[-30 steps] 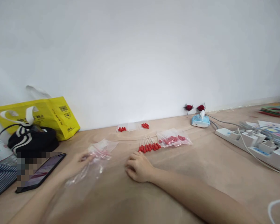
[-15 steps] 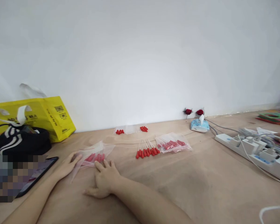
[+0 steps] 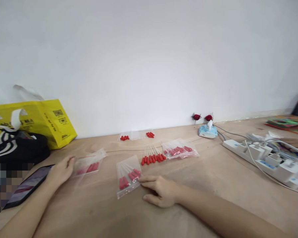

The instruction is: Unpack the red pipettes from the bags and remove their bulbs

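Observation:
At the left, my left hand (image 3: 62,172) has its fingers drawn together at the near edge of a clear zip bag (image 3: 102,154) holding red-tipped sticks; the fingertips are partly hidden. Nearer the middle lies another zip bag (image 3: 124,163) of white sticks with red ends, its zip strip toward me. My right hand (image 3: 161,191) rests on the table, index finger stretched to that bag's right edge and thumb apart. Beyond it, a row of loose red-tipped sticks (image 3: 152,159) lies beside more filled zip bags (image 3: 180,150).
Against the wall lies a clear bag (image 3: 136,135) with red ends at both sides. A phone (image 3: 29,185), black cap (image 3: 18,147) and yellow tote bag (image 3: 49,122) are at left. To the right stand a tissue pack (image 3: 208,131), two red roses (image 3: 208,118) and a power strip (image 3: 259,163) with cables.
The bags bunched in my left hand now lie flat and separate. My right hand went left to them, then came back right, and one filled bag now lies beside it in the middle.

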### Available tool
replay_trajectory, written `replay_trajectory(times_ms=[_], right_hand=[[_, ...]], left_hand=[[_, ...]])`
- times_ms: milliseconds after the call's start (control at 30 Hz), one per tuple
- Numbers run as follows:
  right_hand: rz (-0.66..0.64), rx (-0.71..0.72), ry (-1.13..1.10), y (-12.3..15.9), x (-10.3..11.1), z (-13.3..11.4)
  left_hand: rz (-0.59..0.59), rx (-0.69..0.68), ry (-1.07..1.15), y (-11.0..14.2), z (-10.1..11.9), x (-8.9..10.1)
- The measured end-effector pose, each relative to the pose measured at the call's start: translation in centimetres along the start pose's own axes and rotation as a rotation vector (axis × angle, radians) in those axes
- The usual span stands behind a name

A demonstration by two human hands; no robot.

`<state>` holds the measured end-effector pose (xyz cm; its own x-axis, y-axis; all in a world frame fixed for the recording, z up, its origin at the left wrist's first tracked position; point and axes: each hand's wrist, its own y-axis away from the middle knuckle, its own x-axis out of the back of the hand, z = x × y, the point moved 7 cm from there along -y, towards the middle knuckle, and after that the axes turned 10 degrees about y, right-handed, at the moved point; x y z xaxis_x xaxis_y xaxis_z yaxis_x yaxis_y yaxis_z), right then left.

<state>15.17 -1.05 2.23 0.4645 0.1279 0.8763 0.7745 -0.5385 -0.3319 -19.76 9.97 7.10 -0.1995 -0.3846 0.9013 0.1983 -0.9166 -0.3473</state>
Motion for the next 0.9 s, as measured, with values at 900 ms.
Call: replay_trajectory(times_ms=[900], right_hand=[[0.219,-0.111,-0.019,-1.6,0.9,2.2]], left_hand=[[-0.21,-0.826,0.266,14.3,20.8,-4.0]])
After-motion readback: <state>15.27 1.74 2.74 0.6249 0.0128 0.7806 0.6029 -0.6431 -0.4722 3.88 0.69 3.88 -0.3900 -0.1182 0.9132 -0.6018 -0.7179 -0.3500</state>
